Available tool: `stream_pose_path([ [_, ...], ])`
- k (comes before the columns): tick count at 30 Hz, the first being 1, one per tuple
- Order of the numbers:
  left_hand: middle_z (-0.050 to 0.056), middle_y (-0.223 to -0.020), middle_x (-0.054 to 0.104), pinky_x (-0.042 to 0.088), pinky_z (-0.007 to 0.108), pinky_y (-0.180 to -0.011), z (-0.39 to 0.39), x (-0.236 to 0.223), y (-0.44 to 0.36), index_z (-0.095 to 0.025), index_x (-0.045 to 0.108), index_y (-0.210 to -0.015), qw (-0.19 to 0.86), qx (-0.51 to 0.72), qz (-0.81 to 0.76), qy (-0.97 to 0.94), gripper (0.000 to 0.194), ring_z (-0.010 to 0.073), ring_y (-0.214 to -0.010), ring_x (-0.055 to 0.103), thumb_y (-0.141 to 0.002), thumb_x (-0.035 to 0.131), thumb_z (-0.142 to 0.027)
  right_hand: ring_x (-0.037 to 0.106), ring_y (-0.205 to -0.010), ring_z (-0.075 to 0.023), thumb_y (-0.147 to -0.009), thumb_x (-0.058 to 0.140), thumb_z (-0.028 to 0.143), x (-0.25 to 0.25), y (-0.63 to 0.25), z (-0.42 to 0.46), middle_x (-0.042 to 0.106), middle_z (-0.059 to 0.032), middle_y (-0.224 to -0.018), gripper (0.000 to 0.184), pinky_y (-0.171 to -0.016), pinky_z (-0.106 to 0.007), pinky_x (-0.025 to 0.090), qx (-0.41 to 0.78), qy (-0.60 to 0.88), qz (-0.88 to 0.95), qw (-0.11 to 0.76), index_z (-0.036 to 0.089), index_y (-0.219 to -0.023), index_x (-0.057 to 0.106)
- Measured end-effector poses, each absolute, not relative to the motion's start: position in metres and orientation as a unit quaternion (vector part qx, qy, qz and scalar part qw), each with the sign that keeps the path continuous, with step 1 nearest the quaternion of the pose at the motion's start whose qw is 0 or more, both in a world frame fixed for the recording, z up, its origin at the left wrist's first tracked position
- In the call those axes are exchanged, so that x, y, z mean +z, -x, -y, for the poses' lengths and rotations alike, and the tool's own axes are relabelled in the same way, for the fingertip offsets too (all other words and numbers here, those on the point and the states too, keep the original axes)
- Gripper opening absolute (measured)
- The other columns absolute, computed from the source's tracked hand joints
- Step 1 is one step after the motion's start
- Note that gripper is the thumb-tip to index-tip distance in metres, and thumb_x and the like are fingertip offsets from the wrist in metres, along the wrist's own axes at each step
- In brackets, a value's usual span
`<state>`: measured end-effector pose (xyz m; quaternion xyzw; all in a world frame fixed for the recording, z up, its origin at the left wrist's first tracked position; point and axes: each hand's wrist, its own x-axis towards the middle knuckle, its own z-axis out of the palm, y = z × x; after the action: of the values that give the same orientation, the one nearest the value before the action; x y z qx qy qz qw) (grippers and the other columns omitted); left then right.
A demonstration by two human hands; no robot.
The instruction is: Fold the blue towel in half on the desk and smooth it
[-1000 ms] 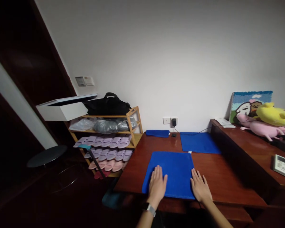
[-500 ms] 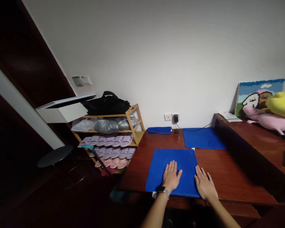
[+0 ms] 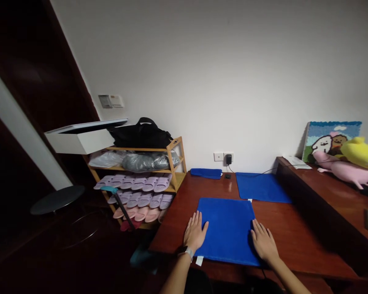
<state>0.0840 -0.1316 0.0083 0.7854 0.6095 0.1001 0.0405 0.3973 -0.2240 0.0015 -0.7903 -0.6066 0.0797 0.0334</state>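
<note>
A blue cloth [image 3: 227, 232] lies spread flat on the brown wooden table [image 3: 297, 228], with a white tag at its front left corner. My left hand [image 3: 195, 232] rests flat over the cloth's left edge, its fingers stretched out and pointing forward. On the opposite side, my right hand [image 3: 264, 240] lies flat with fingers slightly apart, partly over the right edge. Neither hand holds anything. Behind, a second blue cloth [image 3: 263, 187] lies flat near the wall, and a folded blue cloth [image 3: 206, 173] is at the back left of the table.
A black plug adapter [image 3: 228, 159] sits in the wall socket, its cable trailing right. Left stands a wooden shoe rack [image 3: 177, 163] with several slippers, a black bag [image 3: 142, 134] and a white box [image 3: 79, 141]. On the raised right surface are plush toys [image 3: 346, 169] and a fluffy picture [image 3: 334, 134].
My left hand has slid from the middle of the blue cloth to its left edge. My right hand stays at the right edge. The camera view has shifted slightly.
</note>
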Motion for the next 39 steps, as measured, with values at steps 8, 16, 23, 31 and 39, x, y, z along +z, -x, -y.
stream_pose_path([
  [8, 0.011, -0.166, 0.025, 0.023, 0.045, -0.126, 0.129, 0.002, -0.081, -0.01, 0.029, -0.16, 0.032, 0.103, -0.607, -0.787, 0.08, 0.026, -0.154, 0.023, -0.102, 0.015, -0.063, 0.011, -0.156, -0.0201, -0.102, 0.01, 0.043, 0.0, -0.401, 0.178, 0.016, -0.0003, -0.169, 0.067, -0.127, -0.041, 0.011, 0.091, 0.8, 0.593, 0.035, 0.014, -0.162, 0.016],
  [16, 0.013, -0.163, 0.034, 0.018, 0.049, -0.127, 0.12, 0.026, -0.11, -0.008, 0.038, -0.157, -0.012, 0.065, -0.626, -0.777, 0.067, 0.0292, -0.154, 0.025, -0.102, 0.024, -0.045, 0.011, -0.157, -0.0202, -0.102, 0.01, 0.043, -0.003, -0.4, 0.18, 0.015, 0.0, -0.169, 0.067, -0.127, -0.042, 0.01, 0.084, 0.796, 0.597, 0.048, 0.014, -0.162, 0.014],
  [23, 0.007, -0.167, 0.026, 0.019, 0.04, -0.128, 0.133, 0.024, -0.272, -0.013, 0.027, -0.161, 0.104, 0.124, -0.463, -0.872, 0.07, 0.021, -0.155, 0.019, -0.105, 0.007, -0.049, 0.011, -0.157, -0.0212, -0.101, 0.013, 0.037, -0.005, -0.404, 0.179, 0.016, -0.0013, -0.169, 0.065, -0.126, -0.043, 0.01, 0.088, 0.786, 0.611, 0.042, 0.015, -0.162, 0.016],
  [31, 0.008, -0.167, 0.025, 0.016, 0.047, -0.128, 0.119, 0.0, -0.219, -0.016, 0.028, -0.161, 0.075, 0.113, -0.519, -0.844, 0.073, 0.0237, -0.156, 0.018, -0.104, 0.011, -0.057, 0.011, -0.157, -0.0198, -0.102, 0.009, 0.042, -0.005, -0.403, 0.177, 0.016, 0.0, -0.169, 0.066, -0.127, -0.042, 0.011, 0.091, 0.796, 0.596, 0.052, 0.015, -0.162, 0.014],
  [39, 0.013, -0.167, 0.021, 0.02, 0.042, -0.127, 0.087, 0.015, -0.095, -0.006, 0.026, -0.16, 0.031, 0.079, -0.635, -0.768, 0.077, 0.0253, -0.155, 0.019, -0.104, 0.015, -0.057, 0.014, -0.156, -0.0192, -0.102, 0.009, 0.043, -0.005, -0.401, 0.179, 0.017, 0.0009, -0.169, 0.067, -0.127, -0.041, 0.011, 0.075, 0.802, 0.59, 0.044, 0.015, -0.162, 0.017],
])
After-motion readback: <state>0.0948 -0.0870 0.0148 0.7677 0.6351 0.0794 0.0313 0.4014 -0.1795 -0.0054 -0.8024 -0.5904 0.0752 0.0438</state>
